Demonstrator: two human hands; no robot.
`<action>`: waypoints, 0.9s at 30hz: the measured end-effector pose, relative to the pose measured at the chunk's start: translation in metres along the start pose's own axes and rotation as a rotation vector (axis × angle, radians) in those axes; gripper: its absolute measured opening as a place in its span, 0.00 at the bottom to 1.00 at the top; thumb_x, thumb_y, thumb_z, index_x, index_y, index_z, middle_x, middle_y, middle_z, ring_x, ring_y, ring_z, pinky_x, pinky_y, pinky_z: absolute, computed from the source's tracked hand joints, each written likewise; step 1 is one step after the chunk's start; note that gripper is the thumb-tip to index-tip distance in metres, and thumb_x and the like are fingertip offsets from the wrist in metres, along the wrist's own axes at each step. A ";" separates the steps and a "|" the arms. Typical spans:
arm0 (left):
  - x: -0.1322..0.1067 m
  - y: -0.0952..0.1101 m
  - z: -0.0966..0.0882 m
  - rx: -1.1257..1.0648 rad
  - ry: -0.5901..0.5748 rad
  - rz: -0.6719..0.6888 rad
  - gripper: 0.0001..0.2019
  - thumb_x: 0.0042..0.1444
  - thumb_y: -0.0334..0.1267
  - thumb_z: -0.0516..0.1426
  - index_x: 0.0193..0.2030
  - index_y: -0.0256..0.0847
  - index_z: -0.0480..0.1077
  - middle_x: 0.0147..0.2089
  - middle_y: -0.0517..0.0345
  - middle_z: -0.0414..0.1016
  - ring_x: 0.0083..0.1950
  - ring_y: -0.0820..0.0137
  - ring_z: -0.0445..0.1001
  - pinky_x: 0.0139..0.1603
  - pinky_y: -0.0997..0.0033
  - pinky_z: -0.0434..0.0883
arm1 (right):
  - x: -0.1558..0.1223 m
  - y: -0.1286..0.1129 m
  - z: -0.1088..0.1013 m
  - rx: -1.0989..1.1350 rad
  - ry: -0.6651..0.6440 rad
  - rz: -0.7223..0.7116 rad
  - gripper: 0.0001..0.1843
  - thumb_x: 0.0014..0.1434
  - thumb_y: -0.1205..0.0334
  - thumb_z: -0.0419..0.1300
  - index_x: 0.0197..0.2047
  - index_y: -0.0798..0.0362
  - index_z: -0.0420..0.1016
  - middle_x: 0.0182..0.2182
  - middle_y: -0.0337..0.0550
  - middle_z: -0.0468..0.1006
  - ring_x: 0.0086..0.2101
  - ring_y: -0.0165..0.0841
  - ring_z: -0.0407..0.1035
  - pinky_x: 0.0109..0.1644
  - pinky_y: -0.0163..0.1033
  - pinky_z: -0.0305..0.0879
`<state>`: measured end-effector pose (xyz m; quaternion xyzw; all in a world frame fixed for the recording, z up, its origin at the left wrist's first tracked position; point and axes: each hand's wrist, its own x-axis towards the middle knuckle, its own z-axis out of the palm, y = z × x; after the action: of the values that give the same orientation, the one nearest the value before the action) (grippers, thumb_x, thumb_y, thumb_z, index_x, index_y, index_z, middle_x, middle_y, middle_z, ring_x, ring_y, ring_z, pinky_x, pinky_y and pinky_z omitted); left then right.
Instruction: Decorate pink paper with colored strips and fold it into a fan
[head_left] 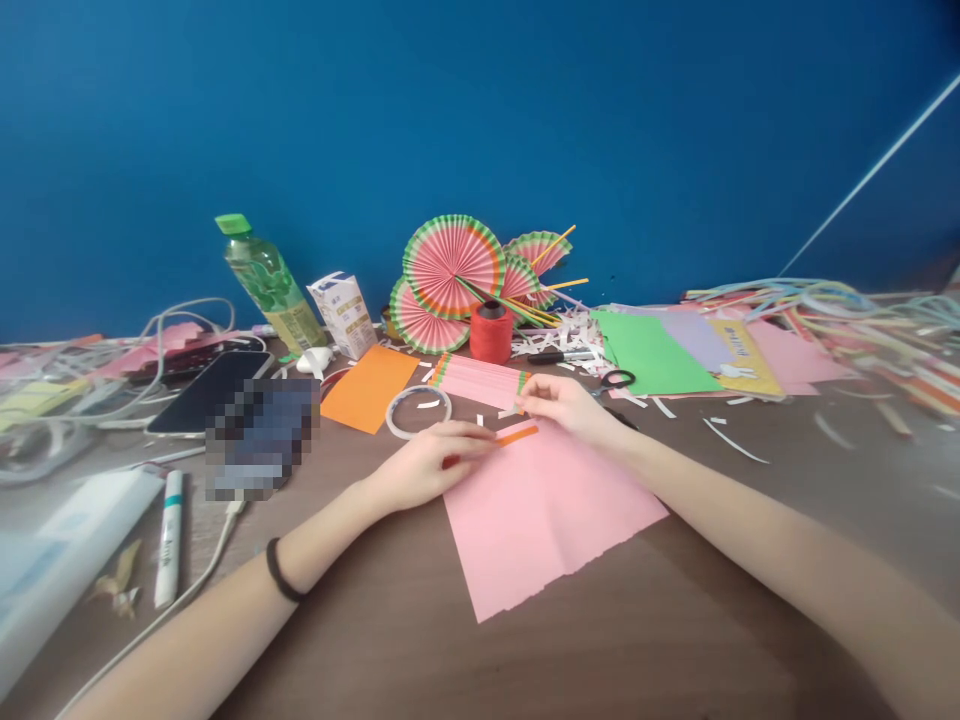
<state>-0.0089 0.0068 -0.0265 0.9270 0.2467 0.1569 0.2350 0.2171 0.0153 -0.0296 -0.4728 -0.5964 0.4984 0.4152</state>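
Observation:
A pink paper sheet point(540, 515) lies on the brown table in front of me. My left hand point(431, 462) rests at the sheet's top left corner, fingers pressed together on the end of a thin orange paper strip point(519, 434) that runs along the sheet's top edge. My right hand point(562, 402) is closed in a pinch just above the strip's right end, close to the green-edged end of a folded pink pleated paper point(480, 380). What the right fingers hold is too small to make out.
A white tape ring point(418, 411), an orange sheet point(370, 387), scissors point(616, 380), a red thread spool point(491, 332) and pink paper fans point(454, 262) lie beyond my hands. A phone point(210, 390), marker point(169, 535), cables, a green bottle point(270, 282) and a carton stand left. Coloured sheets and strips fill the right.

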 end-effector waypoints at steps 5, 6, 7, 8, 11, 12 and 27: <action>0.000 -0.004 0.005 0.023 0.125 -0.039 0.14 0.57 0.29 0.48 0.47 0.41 0.69 0.52 0.53 0.67 0.53 0.69 0.65 0.54 0.66 0.64 | 0.001 -0.006 -0.012 -0.296 -0.119 -0.007 0.12 0.45 0.55 0.61 0.21 0.56 0.68 0.25 0.38 0.68 0.30 0.30 0.63 0.38 0.37 0.56; 0.000 -0.004 0.006 0.052 0.135 -0.031 0.14 0.58 0.29 0.48 0.47 0.41 0.69 0.51 0.53 0.68 0.53 0.69 0.65 0.55 0.65 0.63 | 0.001 -0.005 -0.013 -0.341 -0.127 -0.002 0.12 0.45 0.56 0.61 0.20 0.56 0.68 0.26 0.38 0.68 0.30 0.30 0.63 0.38 0.37 0.57; 0.001 -0.004 0.007 0.086 0.139 -0.019 0.14 0.58 0.29 0.48 0.47 0.41 0.69 0.51 0.52 0.68 0.53 0.68 0.65 0.55 0.63 0.63 | 0.001 -0.005 -0.015 -0.375 -0.138 0.004 0.12 0.45 0.56 0.60 0.20 0.56 0.68 0.28 0.39 0.68 0.31 0.31 0.64 0.39 0.38 0.57; 0.001 -0.004 0.008 0.122 0.138 -0.001 0.14 0.58 0.29 0.47 0.48 0.42 0.69 0.52 0.52 0.68 0.53 0.68 0.65 0.55 0.62 0.62 | 0.002 -0.004 -0.016 -0.399 -0.155 0.011 0.12 0.45 0.56 0.60 0.20 0.56 0.69 0.29 0.40 0.68 0.32 0.31 0.64 0.40 0.38 0.57; 0.002 -0.004 0.010 0.229 0.117 0.045 0.16 0.59 0.30 0.46 0.50 0.43 0.67 0.53 0.52 0.68 0.55 0.65 0.63 0.56 0.57 0.59 | 0.003 -0.002 -0.021 -0.441 -0.220 0.019 0.12 0.45 0.55 0.60 0.23 0.56 0.72 0.32 0.41 0.69 0.33 0.32 0.65 0.41 0.38 0.58; 0.001 -0.004 0.011 0.257 0.105 0.055 0.16 0.60 0.30 0.46 0.51 0.44 0.67 0.53 0.53 0.68 0.56 0.64 0.62 0.56 0.56 0.59 | 0.003 -0.002 -0.023 -0.454 -0.231 0.018 0.12 0.45 0.54 0.61 0.23 0.56 0.72 0.32 0.41 0.69 0.33 0.32 0.65 0.42 0.38 0.58; -0.001 -0.007 0.014 0.309 0.099 0.061 0.19 0.59 0.30 0.45 0.53 0.47 0.67 0.55 0.53 0.66 0.56 0.63 0.60 0.56 0.55 0.58 | 0.005 0.003 -0.024 -0.542 -0.197 0.020 0.10 0.44 0.57 0.61 0.22 0.56 0.71 0.32 0.41 0.69 0.33 0.33 0.66 0.39 0.37 0.59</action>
<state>-0.0064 0.0069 -0.0423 0.9503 0.2508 0.1696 0.0723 0.2394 0.0253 -0.0288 -0.5216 -0.7406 0.3686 0.2086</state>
